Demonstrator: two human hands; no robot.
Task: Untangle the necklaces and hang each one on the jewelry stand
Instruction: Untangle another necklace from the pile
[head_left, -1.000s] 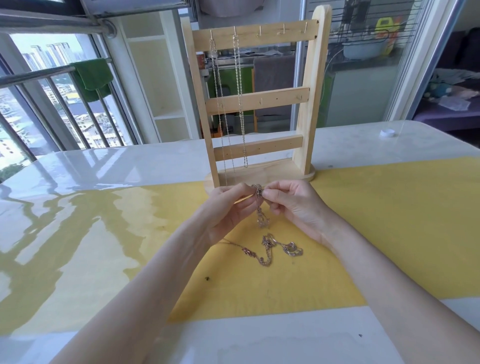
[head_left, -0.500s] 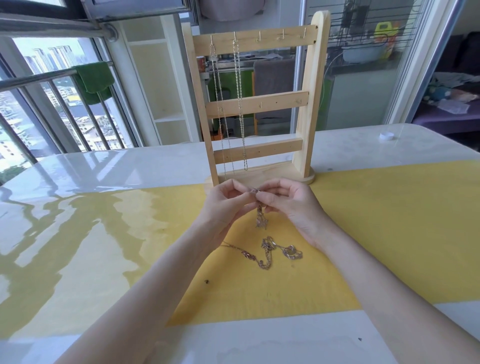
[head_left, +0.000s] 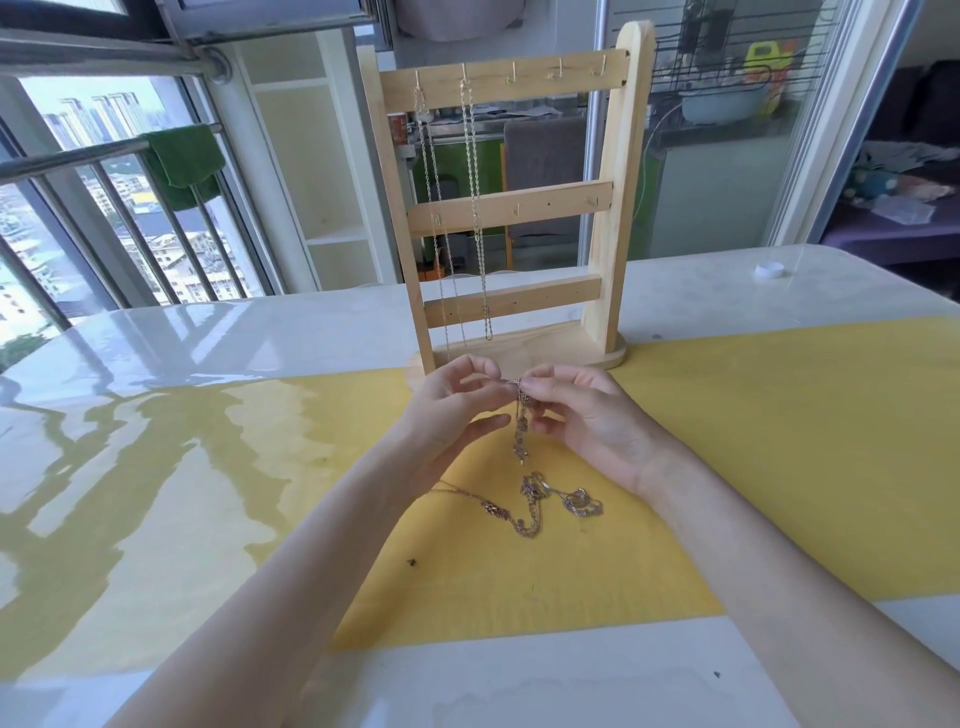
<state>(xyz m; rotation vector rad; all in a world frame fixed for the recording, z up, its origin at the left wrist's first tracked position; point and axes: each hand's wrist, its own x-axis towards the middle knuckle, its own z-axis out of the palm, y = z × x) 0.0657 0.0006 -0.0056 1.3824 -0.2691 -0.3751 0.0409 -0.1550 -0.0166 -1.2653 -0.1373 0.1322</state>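
Observation:
A wooden jewelry stand (head_left: 613, 208) with three crossbars stands at the far side of the yellow mat. Two thin chains (head_left: 470, 208) hang from the two leftmost hooks of its top bar. In front of the base, my right hand (head_left: 582, 421) pinches the top of a tangled necklace (head_left: 521, 431) that dangles down. My left hand (head_left: 447, 410) is beside it, fingertips at the same chain, lower fingers loosely spread. More tangled necklace (head_left: 535, 501) lies on the mat below the hands.
The glossy table carries a yellow mat (head_left: 753, 441). A small white cap (head_left: 769, 270) lies at the far right of the table. A window with railings and a green cloth (head_left: 182, 156) is at the left behind the table.
The hands have stayed in front of the stand's base. The left fingers have loosened and spread a little, while the chain still hangs from the pinch.

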